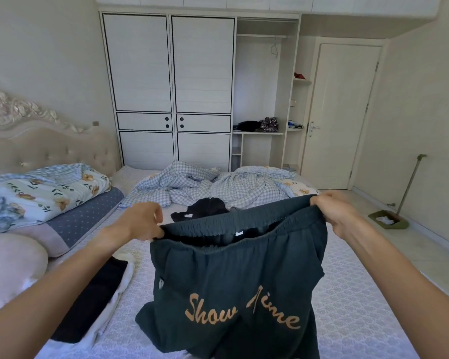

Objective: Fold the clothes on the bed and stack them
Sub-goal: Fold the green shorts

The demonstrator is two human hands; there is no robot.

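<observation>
Both hands are raised and set wide apart, each pinching one end of the elastic waistband of the dark green trousers (233, 275): the left hand (140, 221) grips the left end, the right hand (333, 211) the right, and the legs hang below them over the bed (347, 294). Beneath the left forearm lies the stack (94, 301), a black piece on a white one. Beyond the hands a black garment (205, 208) waits unfolded. The waistband gapes open, so the layers may be laid down misaligned and crease. The hanging legs could twist, or drag across the stack and disturb it.
</observation>
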